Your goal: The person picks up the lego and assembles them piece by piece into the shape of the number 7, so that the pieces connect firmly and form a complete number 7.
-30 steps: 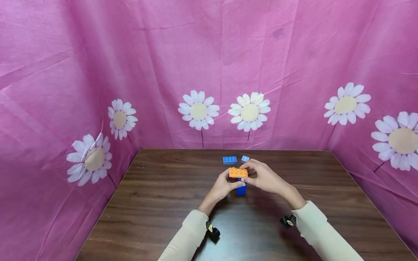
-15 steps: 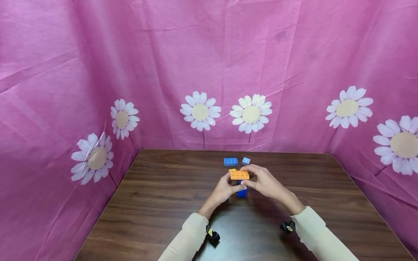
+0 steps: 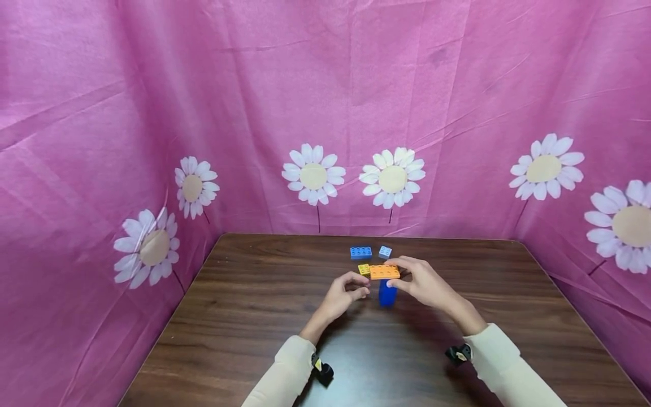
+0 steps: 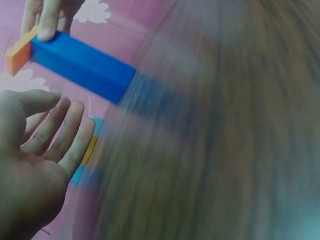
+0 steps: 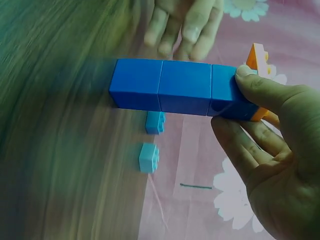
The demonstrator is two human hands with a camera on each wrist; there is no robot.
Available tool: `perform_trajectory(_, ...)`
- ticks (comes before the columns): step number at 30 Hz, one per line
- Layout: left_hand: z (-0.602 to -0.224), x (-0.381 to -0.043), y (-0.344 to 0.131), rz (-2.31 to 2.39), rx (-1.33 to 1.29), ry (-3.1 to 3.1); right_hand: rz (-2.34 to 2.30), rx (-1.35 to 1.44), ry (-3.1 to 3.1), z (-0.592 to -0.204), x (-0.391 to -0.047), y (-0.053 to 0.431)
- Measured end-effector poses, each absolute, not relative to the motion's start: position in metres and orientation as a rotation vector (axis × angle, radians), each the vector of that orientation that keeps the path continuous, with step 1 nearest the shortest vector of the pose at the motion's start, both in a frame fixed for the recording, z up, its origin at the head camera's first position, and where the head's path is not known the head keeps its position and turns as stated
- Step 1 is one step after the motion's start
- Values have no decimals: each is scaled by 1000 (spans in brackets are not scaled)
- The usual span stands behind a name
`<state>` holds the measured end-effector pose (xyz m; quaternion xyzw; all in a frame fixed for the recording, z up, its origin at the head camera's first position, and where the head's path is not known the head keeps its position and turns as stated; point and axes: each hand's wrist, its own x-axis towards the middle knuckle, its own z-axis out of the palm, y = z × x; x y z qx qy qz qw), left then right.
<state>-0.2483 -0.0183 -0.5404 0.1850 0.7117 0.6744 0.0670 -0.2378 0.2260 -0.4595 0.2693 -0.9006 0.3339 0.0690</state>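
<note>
Three dark blue toy bricks form an upright tower (image 3: 387, 295), its lower end at the table top. Across its top lies an orange eight-stud brick (image 3: 385, 272), which sticks out to the left in the head view. My right hand (image 3: 427, 285) pinches the uppermost blue brick just under the orange one; in the right wrist view the thumb (image 5: 265, 87) presses its side. To the left of the tower, my left hand (image 3: 339, 297) is apart from it and holds nothing. Its fingers (image 4: 65, 130) are loosely bent in the left wrist view.
Behind the tower a small yellow brick (image 3: 363, 269) sits on the brown wooden table (image 3: 244, 316). Farther back are a blue eight-stud brick (image 3: 360, 252) and a small light blue brick (image 3: 385, 252). A pink flowered curtain (image 3: 325, 113) surrounds the table's back and sides.
My left hand has let go of the tower and drawn back to the left. The tower and my right hand have shifted slightly right, and the yellow brick now shows more fully.
</note>
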Motion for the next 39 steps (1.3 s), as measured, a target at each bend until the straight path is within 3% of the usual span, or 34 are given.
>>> perform_trajectory(23, -539, -252, -51, 2090, 494, 2157, 876, 575, -2713, -465, -244, 274)
perform_trajectory(39, -539, -257, -57, 2116, 454, 2193, 757, 590, -2374, -462, -229, 263)
